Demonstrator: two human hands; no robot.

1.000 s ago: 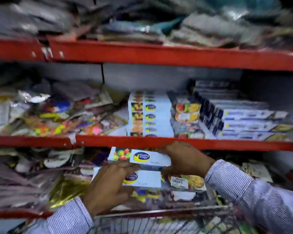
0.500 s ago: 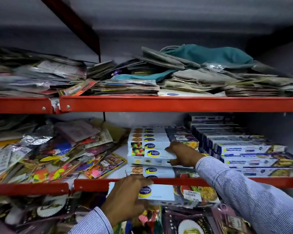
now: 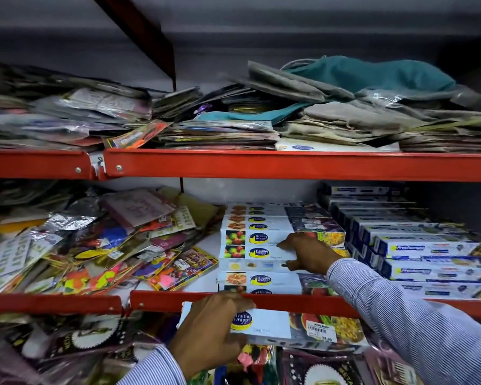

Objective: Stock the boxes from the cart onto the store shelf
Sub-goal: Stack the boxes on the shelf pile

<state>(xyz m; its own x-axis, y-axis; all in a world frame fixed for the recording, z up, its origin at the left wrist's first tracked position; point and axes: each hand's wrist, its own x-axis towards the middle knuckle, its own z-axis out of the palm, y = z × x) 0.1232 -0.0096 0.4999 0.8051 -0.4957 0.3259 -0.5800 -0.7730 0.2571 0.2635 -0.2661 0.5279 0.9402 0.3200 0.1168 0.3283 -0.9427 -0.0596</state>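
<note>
A white "Healthy wrapp" cling film box [image 3: 275, 325] hangs just below the red edge [image 3: 289, 301] of the middle shelf, with my left hand [image 3: 214, 329] closed over its left end. On that shelf stands a stack of the same boxes [image 3: 258, 280]. My right hand [image 3: 308, 252] lies on the front top box of the stack [image 3: 257, 254], fingers on its top and thumb against its front face. The cart is out of view.
Blue and white Freshwrapp boxes [image 3: 417, 248] are stacked right of the stack. Loose colourful packets [image 3: 95, 245] pile up to its left, with a strip of bare white shelf [image 3: 203, 284] between. The upper shelf [image 3: 289, 165] holds cloth bags and flat packets.
My right hand has lifted one box from below the shelf edge onto the stack and stays on it. My left hand has raised the other box to just under the edge.
</note>
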